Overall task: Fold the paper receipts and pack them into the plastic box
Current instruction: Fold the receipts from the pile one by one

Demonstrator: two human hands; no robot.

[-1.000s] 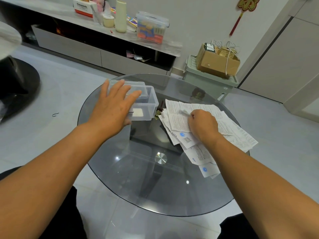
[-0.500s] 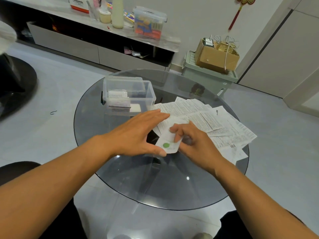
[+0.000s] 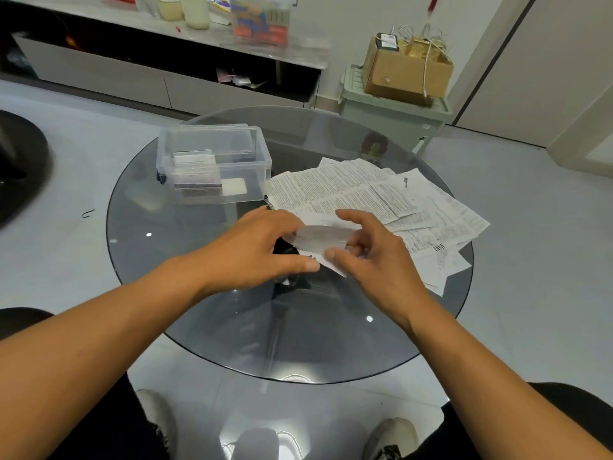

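Now I see receipt [image 3: 320, 242] pinched between left hand [image 3: 262, 250] and right hand [image 3: 374, 257], long axis left-right; plastic box [image 3: 214, 164] far-left, nearer left hand.

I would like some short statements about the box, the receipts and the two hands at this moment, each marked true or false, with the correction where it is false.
1. Both hands hold one receipt between them. True: the left hand and the right hand both pinch it.
2. The plastic box stands open. True.
3. The plastic box holds nothing. False: some folded papers already lie inside it.
4. The pile of receipts lies to the left of the box. False: it lies to the right of it, on the glass table.
5. The left hand rests on the box. False: it is apart from the box, nearer the person.
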